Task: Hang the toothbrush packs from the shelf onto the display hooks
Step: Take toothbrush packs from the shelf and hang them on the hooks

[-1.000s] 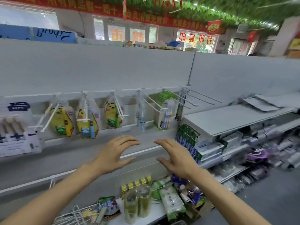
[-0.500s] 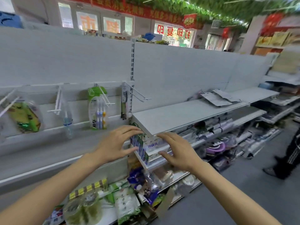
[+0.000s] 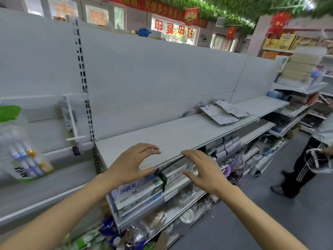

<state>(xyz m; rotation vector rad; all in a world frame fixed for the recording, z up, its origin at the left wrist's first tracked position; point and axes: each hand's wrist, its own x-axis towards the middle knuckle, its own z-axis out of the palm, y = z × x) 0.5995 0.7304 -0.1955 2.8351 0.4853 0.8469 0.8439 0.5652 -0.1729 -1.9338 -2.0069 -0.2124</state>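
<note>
- Both hands hover empty over the front edge of the shelf (image 3: 180,134): the left hand (image 3: 131,165) and the right hand (image 3: 203,170) are each spread wide, fingers curled, gripping nothing.
- The toothbrush packs (image 3: 222,112) lie flat at the far right end of that same shelf, up and to the right of the hands, well apart from them.
- I make out roughly three packs, overlapping in a loose fan; the exact count is hard to tell.
- Their long sides run slantwise across the shelf, from back-left to front-right.
- The right hand is the nearer one, so by my judgement the reach falls to it, with a step to the right first.
- The hooks sit the other way: one bare hook (image 3: 73,121) juts out at left, beyond the left hand.
- One pack already hung (image 3: 23,150) shows at the far left edge, blurred.
- Boxes (image 3: 138,193) stack just under the hands, two fronts facing out.
- A person in striped trousers (image 3: 304,168) stands in the aisle at right.
</note>
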